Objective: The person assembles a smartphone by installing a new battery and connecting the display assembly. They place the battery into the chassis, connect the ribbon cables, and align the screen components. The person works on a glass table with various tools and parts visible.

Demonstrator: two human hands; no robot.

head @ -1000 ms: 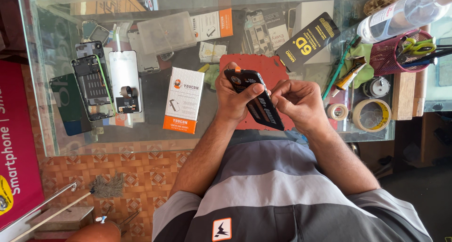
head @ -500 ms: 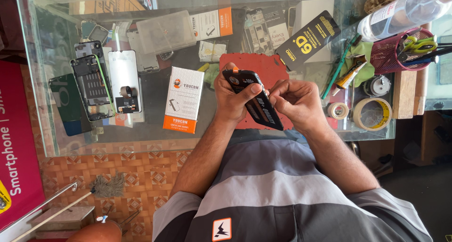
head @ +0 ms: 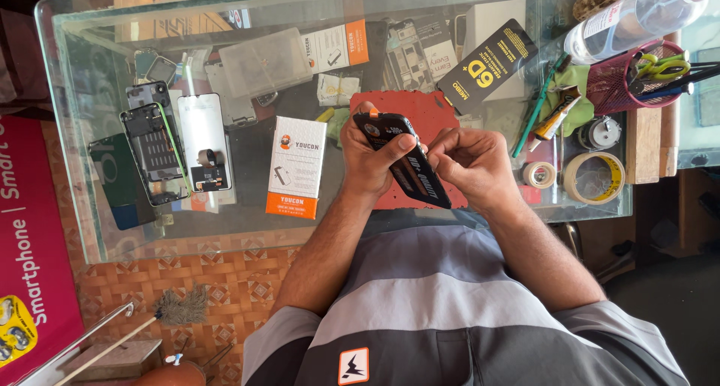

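Observation:
My left hand (head: pixel 369 159) grips a black smartphone (head: pixel 402 158) with a dark film or sticker on its face, held tilted above a red mat (head: pixel 420 110) on the glass table (head: pixel 97 228). My right hand (head: pixel 469 161) pinches at the phone's right edge with thumb and forefinger, touching the film. The phone's lower end points toward my body. Just left of my left hand lies a white and orange box (head: pixel 295 167).
An opened phone body (head: pixel 152 152) and a white panel (head: pixel 203 147) lie at the left. Tape rolls (head: pixel 594 177), a red mesh cup with scissors (head: pixel 636 75), a clear bottle (head: pixel 637 12) and a black packet (head: pixel 486 65) crowd the right. A small brush (head: pixel 176 308) lies on the floor.
Both hands have stayed on the phone almost unmoved; my right fingers have shifted slightly along its edge.

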